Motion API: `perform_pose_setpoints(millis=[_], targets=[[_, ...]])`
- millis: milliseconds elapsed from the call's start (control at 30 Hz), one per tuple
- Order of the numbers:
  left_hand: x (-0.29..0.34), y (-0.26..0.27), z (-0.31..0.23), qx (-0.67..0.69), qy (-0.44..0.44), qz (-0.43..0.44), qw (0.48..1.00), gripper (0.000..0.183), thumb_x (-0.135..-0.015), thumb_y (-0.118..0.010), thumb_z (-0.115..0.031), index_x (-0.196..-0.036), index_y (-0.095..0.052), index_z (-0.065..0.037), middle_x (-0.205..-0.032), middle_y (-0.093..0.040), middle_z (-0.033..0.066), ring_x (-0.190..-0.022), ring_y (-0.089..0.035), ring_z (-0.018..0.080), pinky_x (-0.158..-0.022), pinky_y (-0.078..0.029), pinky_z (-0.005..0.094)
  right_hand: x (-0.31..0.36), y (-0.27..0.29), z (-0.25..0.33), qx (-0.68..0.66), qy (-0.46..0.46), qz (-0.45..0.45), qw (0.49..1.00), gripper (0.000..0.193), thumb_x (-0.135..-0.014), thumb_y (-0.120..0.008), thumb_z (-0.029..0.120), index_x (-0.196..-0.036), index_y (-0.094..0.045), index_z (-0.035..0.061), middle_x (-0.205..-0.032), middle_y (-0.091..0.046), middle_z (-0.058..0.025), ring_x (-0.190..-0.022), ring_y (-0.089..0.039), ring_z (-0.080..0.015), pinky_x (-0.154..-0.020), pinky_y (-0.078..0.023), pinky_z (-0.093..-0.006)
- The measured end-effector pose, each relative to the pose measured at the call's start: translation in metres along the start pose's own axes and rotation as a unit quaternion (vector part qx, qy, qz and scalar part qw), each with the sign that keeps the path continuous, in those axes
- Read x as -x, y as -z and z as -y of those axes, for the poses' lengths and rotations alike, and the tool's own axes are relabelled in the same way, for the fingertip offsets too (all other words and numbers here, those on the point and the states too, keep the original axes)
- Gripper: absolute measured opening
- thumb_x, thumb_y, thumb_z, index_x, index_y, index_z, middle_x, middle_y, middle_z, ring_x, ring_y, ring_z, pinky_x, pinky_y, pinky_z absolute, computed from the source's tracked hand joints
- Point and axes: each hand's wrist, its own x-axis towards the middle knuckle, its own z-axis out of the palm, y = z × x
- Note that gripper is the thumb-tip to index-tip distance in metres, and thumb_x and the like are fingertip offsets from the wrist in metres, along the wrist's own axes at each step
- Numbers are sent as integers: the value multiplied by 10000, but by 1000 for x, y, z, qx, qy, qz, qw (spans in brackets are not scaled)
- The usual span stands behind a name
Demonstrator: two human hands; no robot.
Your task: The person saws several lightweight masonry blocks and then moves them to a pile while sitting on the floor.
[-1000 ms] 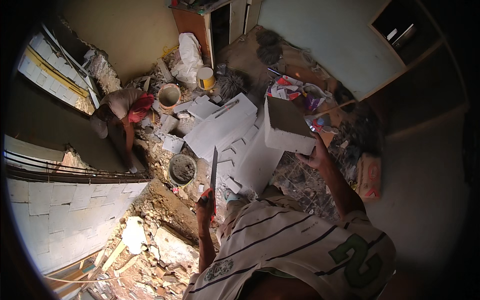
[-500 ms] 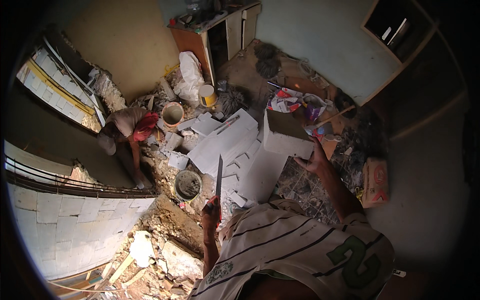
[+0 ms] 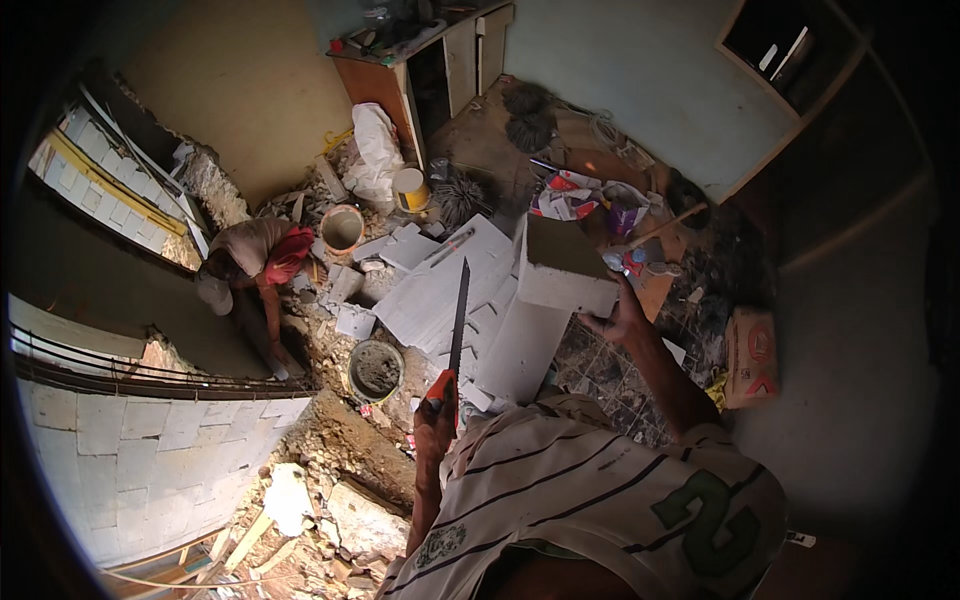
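In my left hand (image 3: 432,428) is a handsaw (image 3: 459,325), my fingers closed round its orange handle and its dark blade pointing up and away. My right hand (image 3: 624,322) grips the right edge of a pale aerated concrete block (image 3: 566,291), thumb below and fingers along its side. The block's upper face lies in shade. Beneath and left of it is a large white slab (image 3: 520,350). Saw blade and block are apart.
A co-worker (image 3: 262,255) bends low at the left beside a block wall (image 3: 130,440). Nearby stand a bucket of mortar (image 3: 376,371), a second bucket (image 3: 343,229) and a yellow tin (image 3: 410,190). Rubble covers the ground. A paper sack (image 3: 750,357) stands at the right.
My left hand has raised the saw and turned it, so its blade now leans right toward the block. The block has shifted slightly left with my right hand.
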Motion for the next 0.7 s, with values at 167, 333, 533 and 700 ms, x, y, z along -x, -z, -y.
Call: perform_pose_setpoints(millis=[167, 333, 533, 700], targets=[[17, -2, -7, 77, -97, 33, 992, 291, -951, -644, -226, -1123, -653, 8, -860, -626, 11, -672, -531, 78, -573, -431, 276, 9, -5, -7, 1, 6, 7, 1000, 559, -847, -623, 560, -1282, -546, 217, -1271, -568, -46, -1154, -533, -281, -917, -496, -508], [39, -3, -7, 126, -153, 37, 979, 351, -931, -617, -91, -1255, -567, 31, -882, -612, 6, -690, -540, 70, -574, -444, 258, 5, 1, -4, 20, 14, -3, 1000, 565, -852, -613, 569, -1285, -546, 214, -1263, -574, -62, -1134, -544, -289, -877, -518, -498], [55, -14, -37, 165, -114, 98, 975, 493, -893, -552, 57, -1381, -499, 20, -981, -601, -1, -826, -527, 58, -730, -450, 216, 4, -1, 5, 2, -14, 6, 1000, 559, -870, -572, 595, -1272, -557, 206, -1247, -580, -78, -1102, -556, -299, -804, -540, -455], [69, -22, -59, 192, -151, 103, 964, 505, -887, -534, 58, -1388, -495, 22, -967, -596, 6, -793, -520, 59, -709, -453, 216, 2, 2, 11, -5, -36, -5, 999, 561, -876, -565, 597, -1274, -560, 202, -1249, -583, -77, -1073, -552, -313, -774, -545, -431]])
